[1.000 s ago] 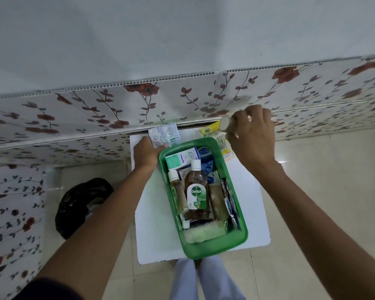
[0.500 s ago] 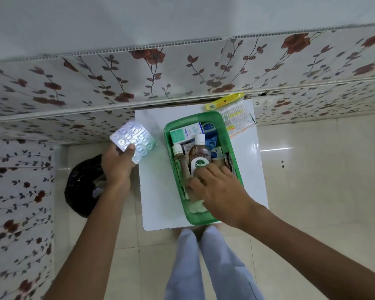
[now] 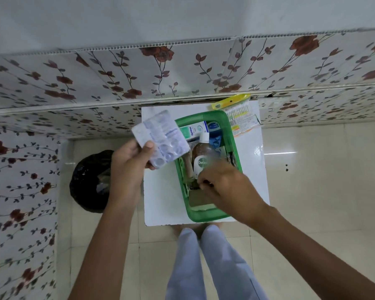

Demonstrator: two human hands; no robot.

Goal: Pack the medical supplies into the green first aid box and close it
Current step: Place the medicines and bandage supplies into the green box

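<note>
The green first aid box lies open on a small white table. It holds a Dettol bottle, a white-and-teal Optibex carton and several other packed supplies. My left hand holds silver blister packs in the air over the box's left rim. My right hand reaches into the near half of the box, fingers curled down among the items; what they pinch is hidden. A packet of cotton swabs with a yellow header lies on the table at the box's far right corner.
The table stands against a wall with flower-patterned panels. A black bag sits on the tiled floor to the left of the table. My legs in light trousers are just under the table's near edge.
My right hand left the far right corner of the table and went down into the box. My left hand picked up the blister packs and now brings them right, over the box's left rim.
</note>
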